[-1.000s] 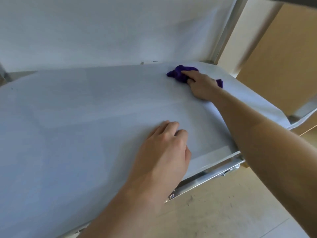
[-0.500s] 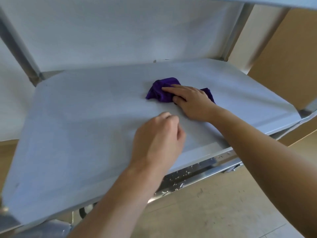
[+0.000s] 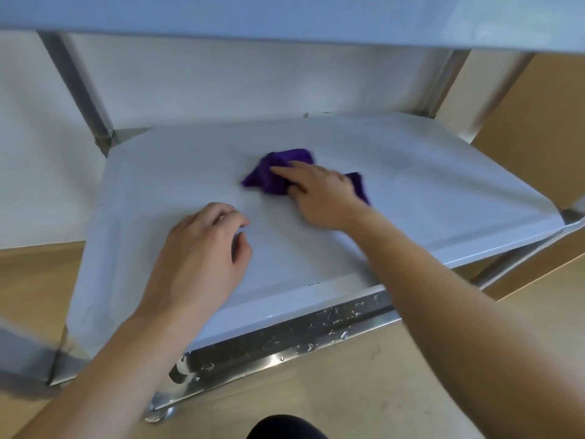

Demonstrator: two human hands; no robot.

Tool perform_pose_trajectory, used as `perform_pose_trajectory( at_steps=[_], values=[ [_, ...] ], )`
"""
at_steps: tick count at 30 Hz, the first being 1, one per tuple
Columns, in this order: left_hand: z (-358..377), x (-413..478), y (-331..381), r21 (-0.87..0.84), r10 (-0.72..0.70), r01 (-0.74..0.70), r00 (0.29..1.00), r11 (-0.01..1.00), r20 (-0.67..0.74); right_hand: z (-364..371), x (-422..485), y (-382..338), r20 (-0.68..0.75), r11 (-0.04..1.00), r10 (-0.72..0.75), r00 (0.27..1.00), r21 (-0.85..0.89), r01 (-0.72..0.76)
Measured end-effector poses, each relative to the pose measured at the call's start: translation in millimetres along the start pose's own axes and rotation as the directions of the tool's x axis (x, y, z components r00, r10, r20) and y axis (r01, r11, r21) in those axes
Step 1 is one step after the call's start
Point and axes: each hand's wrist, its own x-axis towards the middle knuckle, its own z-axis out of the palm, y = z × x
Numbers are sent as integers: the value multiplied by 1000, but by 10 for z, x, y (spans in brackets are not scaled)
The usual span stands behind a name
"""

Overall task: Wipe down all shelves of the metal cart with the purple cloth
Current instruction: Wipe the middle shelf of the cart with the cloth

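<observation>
Your right hand [image 3: 319,198], fingers flat, has dragged the purple cloth [image 3: 272,177] from the cart shelf's [image 3: 443,191] back right corner to mid-shelf. Your left hand [image 3: 202,251] braces nearby, fingers curled, empty. The left half probably remains.

Crumpled purple cloth [image 3: 276,173]: soft, matt fabric. Pale grey flat shelf surface [image 3: 411,191]: smooth, matt. Bright steel front rail [image 3: 300,340], at 6 o'clock: glossy, speckled.
</observation>
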Motion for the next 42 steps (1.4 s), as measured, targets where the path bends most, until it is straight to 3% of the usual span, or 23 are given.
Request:
perform_pose_trajectory(
  at_steps=[3, 7, 11, 15, 18, 21, 26, 31, 38, 42],
  values=[
    [-18, -31, -9, -3, 7, -7, 1000, 1000, 3, 141, 267, -455, 51, 997, -79, 996, 28, 78],
    [-47, -40, -28, -39, -2, 3, 999, 999, 40, 42, 623, -340, 51, 999, -48, 998, 21, 47],
    [-31, -35, -34, -56, -16, 18, 999, 998, 39, -147, 785, 440, -12, 980, 197, 980, -17, -197],
    [18, -23, -13, -72, -3, 3, 1000, 997, 5, -371, 798, 1121, -30, 878, 479, 877, 9, -479],
    [56, -14, -8, -49, 37, -37, 999, 998, -15, -319, 874, 1125, -63, 847, 532, 844, 27, -532],
    [58, -12, -32, -47, 38, -39, 999, 998, -21, -226, 967, 895, -103, 889, 456, 884, 10, -458],
    [17, -5, -27, -50, 50, -51, 999, 997, -20, -77, 1025, 114, 12, 990, 140, 990, 19, -141],
    [-34, -27, -68, -105, 6, -7, 1000, 994, -1, 38, 658, -331, 82, 988, -152, 985, 52, 148],
    [-73, 13, -119, -150, -16, 14, 1000, 989, -9, -71, -126, -355, 117, 961, -251, 961, 149, 233],
    [-120, 90, -194, -135, -76, 63, 993, 989, -86, -104, -428, -381, 127, 949, -276, 953, 197, 248]
  ],
)
